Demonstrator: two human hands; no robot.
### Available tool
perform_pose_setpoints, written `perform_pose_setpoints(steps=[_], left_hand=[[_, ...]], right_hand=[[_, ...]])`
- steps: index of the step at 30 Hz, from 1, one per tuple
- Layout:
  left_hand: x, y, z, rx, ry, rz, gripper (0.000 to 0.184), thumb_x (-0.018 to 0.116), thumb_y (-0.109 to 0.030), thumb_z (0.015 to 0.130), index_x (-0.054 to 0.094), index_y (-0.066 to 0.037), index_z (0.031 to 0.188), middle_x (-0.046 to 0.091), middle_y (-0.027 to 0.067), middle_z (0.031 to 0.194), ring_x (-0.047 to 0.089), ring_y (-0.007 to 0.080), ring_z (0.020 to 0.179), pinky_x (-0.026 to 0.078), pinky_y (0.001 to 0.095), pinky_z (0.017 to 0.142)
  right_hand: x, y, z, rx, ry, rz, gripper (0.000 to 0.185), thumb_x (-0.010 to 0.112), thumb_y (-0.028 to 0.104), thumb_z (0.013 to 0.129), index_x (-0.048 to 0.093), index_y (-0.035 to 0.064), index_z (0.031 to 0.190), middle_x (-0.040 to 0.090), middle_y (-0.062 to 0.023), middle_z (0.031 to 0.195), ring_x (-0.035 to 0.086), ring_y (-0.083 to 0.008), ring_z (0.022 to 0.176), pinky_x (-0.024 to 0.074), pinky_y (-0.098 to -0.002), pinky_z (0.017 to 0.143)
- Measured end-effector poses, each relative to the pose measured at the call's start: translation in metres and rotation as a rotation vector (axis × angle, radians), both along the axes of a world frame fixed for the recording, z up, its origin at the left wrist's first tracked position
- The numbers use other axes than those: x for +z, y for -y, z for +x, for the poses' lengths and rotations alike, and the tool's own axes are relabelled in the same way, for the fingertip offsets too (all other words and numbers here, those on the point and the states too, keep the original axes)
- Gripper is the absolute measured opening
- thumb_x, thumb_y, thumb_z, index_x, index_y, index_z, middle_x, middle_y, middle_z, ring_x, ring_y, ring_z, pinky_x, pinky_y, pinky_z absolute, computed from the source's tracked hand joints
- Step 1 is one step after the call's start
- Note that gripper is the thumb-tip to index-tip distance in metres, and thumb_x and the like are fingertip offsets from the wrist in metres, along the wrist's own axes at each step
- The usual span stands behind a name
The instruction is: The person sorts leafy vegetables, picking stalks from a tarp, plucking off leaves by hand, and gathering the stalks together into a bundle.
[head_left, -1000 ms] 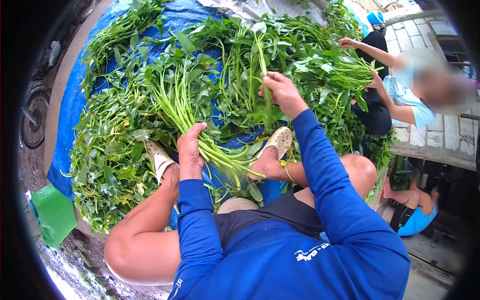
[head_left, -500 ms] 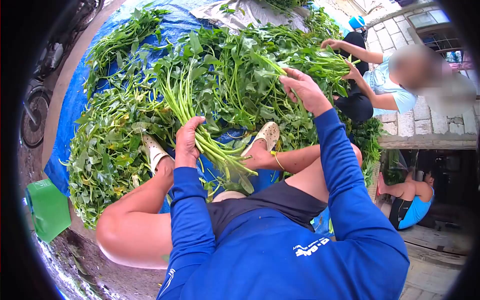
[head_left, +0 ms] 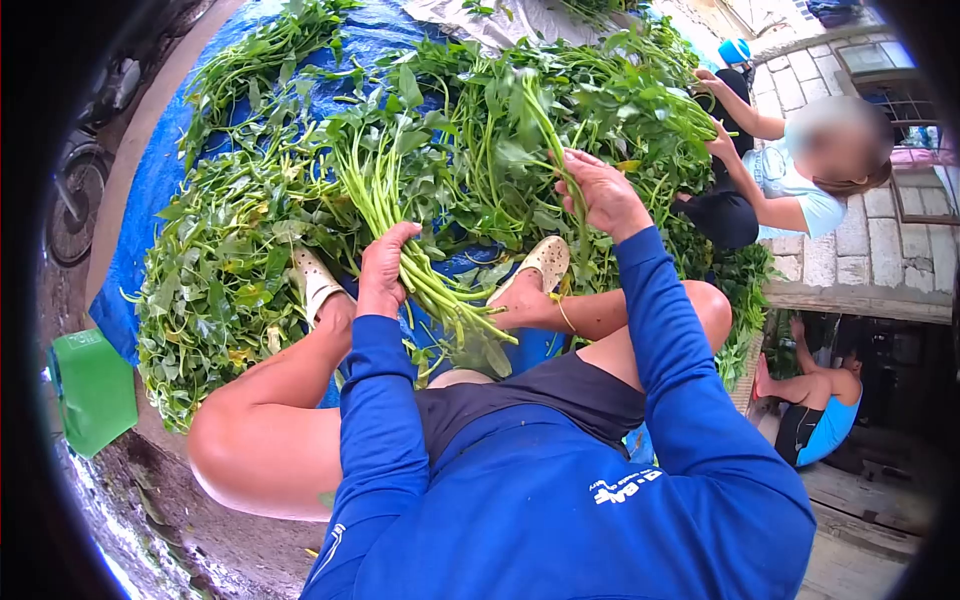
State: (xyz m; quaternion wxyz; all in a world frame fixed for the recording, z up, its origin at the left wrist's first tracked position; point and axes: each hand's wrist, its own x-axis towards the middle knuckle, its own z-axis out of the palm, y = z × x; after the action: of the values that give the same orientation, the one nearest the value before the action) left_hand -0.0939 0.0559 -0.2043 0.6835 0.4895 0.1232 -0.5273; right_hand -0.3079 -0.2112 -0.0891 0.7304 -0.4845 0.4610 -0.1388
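Observation:
A thick bunch of water spinach [head_left: 372, 190] is wrapped in the fingers of my left hand [head_left: 383, 268], its leafy tops pointing away and its cut stems toward my lap. Further right, my right hand [head_left: 603, 200] pinches a few loose water spinach stems [head_left: 540, 125] above the pile. Loose greens [head_left: 470, 160] lie spread beneath and beyond both hands, and a heap with some yellowed leaves [head_left: 215, 300] sits by my left foot.
A blue tarp [head_left: 140, 265] lies under the greens. My feet in cream clogs [head_left: 545, 262] stand among them. At right, a co-worker [head_left: 785, 170] holds another bunch; another person [head_left: 830, 400] sits lower right. A green container [head_left: 95, 390] stands at left.
My right hand has shifted slightly left and down with its stems, which now stand more upright. The left hand still grips its bunch. The co-worker's bunch has moved a little.

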Motion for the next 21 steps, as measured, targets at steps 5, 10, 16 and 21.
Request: perform_pose_setpoints(steps=[5, 10, 16, 21], left_hand=[[0.002, 0.005, -0.003, -0.022, 0.013, -0.023, 0.021, 0.081, -0.015, 0.083, 0.070, -0.003, 0.096, 0.066, 0.0054, 0.075, 0.065, 0.0207, 0.059, 0.057, 0.0370, 0.053], [0.005, 0.005, -0.006, -0.048, -0.018, -0.022, 0.022, 0.083, -0.017, 0.083, 0.067, -0.009, 0.094, 0.064, 0.0048, 0.071, 0.063, 0.0182, 0.057, 0.055, 0.0333, 0.053], [0.005, 0.004, -0.006, -0.060, -0.028, -0.020, 0.022, 0.084, -0.018, 0.083, 0.066, -0.009, 0.093, 0.063, 0.0047, 0.071, 0.063, 0.0184, 0.057, 0.056, 0.0344, 0.054], [-0.005, 0.001, -0.008, -0.058, -0.037, -0.018, 0.021, 0.082, -0.017, 0.085, 0.066, -0.009, 0.095, 0.064, 0.0043, 0.072, 0.063, 0.0181, 0.057, 0.056, 0.0343, 0.053]], right_hand=[[0.006, -0.011, 0.007, 0.036, 0.096, -0.009, 0.033, 0.067, 0.025, 0.104, 0.064, 0.0093, 0.133, 0.067, -0.0003, 0.092, 0.064, -0.0110, 0.071, 0.0546, -0.0273, 0.059], [0.009, -0.026, 0.010, -0.019, 0.131, 0.044, 0.025, 0.064, 0.024, 0.106, 0.069, 0.0116, 0.128, 0.066, 0.0049, 0.090, 0.064, -0.0080, 0.069, 0.0546, -0.0243, 0.056], [0.009, -0.027, 0.012, 0.150, -0.006, -0.159, 0.042, 0.071, 0.015, 0.096, 0.065, 0.0065, 0.137, 0.067, 0.0021, 0.096, 0.063, -0.0082, 0.074, 0.0551, -0.0259, 0.062], [-0.015, -0.022, 0.008, 0.242, -0.383, -0.565, 0.042, 0.070, 0.017, 0.095, 0.068, 0.0009, 0.133, 0.071, -0.0024, 0.097, 0.062, -0.0090, 0.073, 0.0534, -0.0253, 0.062]])
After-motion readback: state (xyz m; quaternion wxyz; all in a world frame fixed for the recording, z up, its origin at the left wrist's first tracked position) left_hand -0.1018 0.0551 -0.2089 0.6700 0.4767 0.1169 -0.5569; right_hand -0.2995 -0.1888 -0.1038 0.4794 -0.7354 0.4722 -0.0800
